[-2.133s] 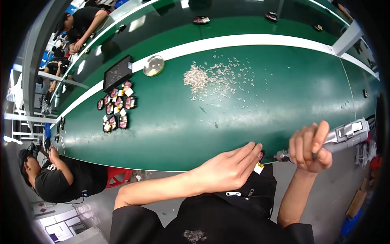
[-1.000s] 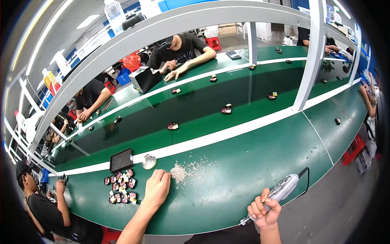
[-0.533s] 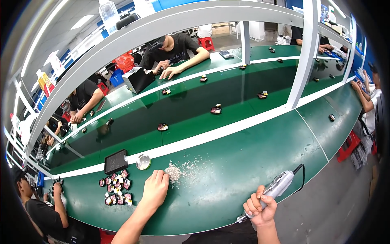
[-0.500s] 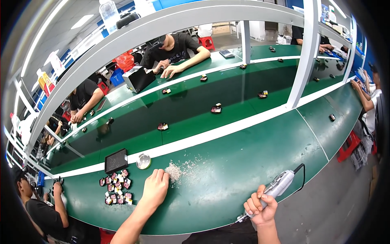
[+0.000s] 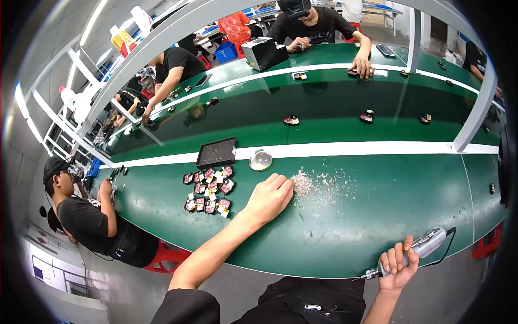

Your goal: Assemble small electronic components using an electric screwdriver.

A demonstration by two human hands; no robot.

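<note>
My left hand (image 5: 272, 198) rests on the green table at the left edge of a scattered heap of tiny screws (image 5: 305, 186). Its fingers are curled together, and whatever they may pinch is hidden. Near the table's front edge, my right hand (image 5: 397, 264) is wrapped round a grey electric screwdriver (image 5: 430, 244), its bit pointing left and its cord trailing off the back end. Left of my left hand lies a group of small black parts with pink and white-yellow faces (image 5: 209, 189). Behind them are a black tray (image 5: 217, 154) and a round clear dish (image 5: 260, 160).
A white strip (image 5: 345, 149) divides my table from a dark belt (image 5: 324, 100) carrying several spaced parts. A grey frame post (image 5: 477, 108) rises at the right. One co-worker (image 5: 318, 27) sits across, another (image 5: 86, 213) at the left. A black box (image 5: 264, 53) stands opposite.
The view has swung left, so everything sits farther right in the picture. The co-worker opposite has reached a hand onto a part at the belt. My hands keep their closed shapes.
</note>
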